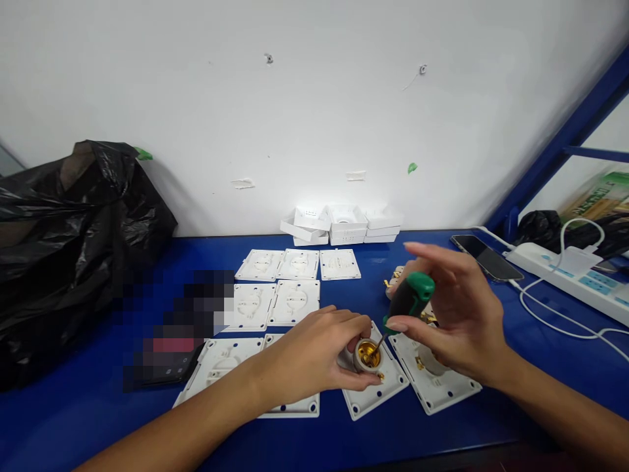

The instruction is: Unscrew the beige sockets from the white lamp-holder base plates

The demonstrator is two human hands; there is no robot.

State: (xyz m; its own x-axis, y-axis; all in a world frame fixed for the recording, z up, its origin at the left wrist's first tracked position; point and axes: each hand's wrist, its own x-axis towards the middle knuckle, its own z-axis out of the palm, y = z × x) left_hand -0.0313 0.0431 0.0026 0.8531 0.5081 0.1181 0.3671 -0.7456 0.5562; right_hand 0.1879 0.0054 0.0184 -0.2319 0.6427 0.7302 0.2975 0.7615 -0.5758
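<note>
My left hand point(322, 354) grips a round white lamp holder point(360, 368) with a brass inside, its thumb and fingers around the rim. The lamp holder sits on a white square plate point(368, 401). In my right hand point(462, 321) is a screwdriver point(411, 298) with a green and black handle, tilted, its shaft reaching into the brass cup. The thumb rests low on the handle while the index finger is raised above it; the tip is hidden in the cup. Another white plate with a fitting point(449, 392) lies beneath my right hand.
Several white square plates point(295, 301) lie in rows on the blue table point(427, 436). White boxes point(348, 229) are stacked against the wall. Small brass-and-white parts point(393, 278) sit behind my right hand. A phone point(486, 257), power strip point(580, 275) and cables stand right; a black bag point(83, 249) fills the left.
</note>
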